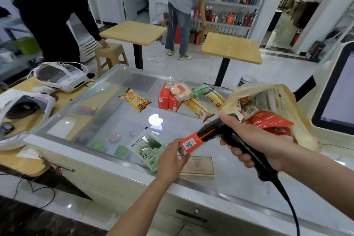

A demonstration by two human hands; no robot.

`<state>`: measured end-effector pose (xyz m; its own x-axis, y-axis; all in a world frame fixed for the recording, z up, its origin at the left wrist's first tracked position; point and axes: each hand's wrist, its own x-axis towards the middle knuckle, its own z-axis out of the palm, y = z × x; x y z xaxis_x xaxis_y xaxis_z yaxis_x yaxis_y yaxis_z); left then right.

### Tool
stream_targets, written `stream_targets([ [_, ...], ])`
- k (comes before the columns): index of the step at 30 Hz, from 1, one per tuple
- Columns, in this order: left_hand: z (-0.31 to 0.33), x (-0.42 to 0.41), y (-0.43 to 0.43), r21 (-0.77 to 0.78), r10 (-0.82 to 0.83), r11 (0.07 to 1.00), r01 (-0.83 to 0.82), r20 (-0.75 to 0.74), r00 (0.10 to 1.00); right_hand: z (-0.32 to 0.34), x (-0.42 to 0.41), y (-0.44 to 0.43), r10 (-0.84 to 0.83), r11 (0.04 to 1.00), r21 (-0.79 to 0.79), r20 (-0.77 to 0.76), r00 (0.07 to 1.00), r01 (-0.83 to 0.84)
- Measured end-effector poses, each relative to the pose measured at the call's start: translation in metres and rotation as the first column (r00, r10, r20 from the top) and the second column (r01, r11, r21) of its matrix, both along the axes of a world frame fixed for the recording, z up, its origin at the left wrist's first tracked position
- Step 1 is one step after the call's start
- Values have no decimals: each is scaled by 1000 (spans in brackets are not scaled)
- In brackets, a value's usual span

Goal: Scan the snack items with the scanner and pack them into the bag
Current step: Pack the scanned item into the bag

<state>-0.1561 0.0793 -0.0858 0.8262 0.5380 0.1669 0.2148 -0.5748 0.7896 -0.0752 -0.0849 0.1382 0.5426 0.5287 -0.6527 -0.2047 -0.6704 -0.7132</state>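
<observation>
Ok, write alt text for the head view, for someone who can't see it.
The left hand holds a small red box, barcode up, at the nose of the black scanner gripped by the right hand, over a glass counter. An open yellowish bag holding packed snacks sits at right; more snack packets lie on the glass.

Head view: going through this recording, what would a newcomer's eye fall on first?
Front and centre, the left hand holds a red box barcode-up, right against the nose of the black scanner gripped by the right hand. Just behind that hand, a yellowish bag gapes open with packets already inside. More snacks lie scattered on the glass counter, among them a green packet near the left hand.
</observation>
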Motion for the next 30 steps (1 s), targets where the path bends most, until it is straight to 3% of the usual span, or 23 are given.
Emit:
stream_targets([
  [13,2,1,0,-1,11,1000,-11,-13,1000,-11,4,-4,-43,998,44,6,999,43],
  [19,-1,1,0,-77,46,996,-46,-1,999,-86,8,-8,-166,984,110,242,956,143],
  [25,1,3,-1,-175,78,981,-81,-20,997,-139,13,-10,-204,979,36,241,949,201],
  [26,4,4,-1,-207,91,974,-92,-11,996,-140,14,-10,-210,978,44,299,931,206],
  [28,14,8,-3,-294,129,948,-121,10,992,-137,13,-12,-100,989,-36,563,821,146],
  [30,27,11,-6,-407,174,902,-142,43,984,-130,9,-16,174,945,-299,803,570,133],
])
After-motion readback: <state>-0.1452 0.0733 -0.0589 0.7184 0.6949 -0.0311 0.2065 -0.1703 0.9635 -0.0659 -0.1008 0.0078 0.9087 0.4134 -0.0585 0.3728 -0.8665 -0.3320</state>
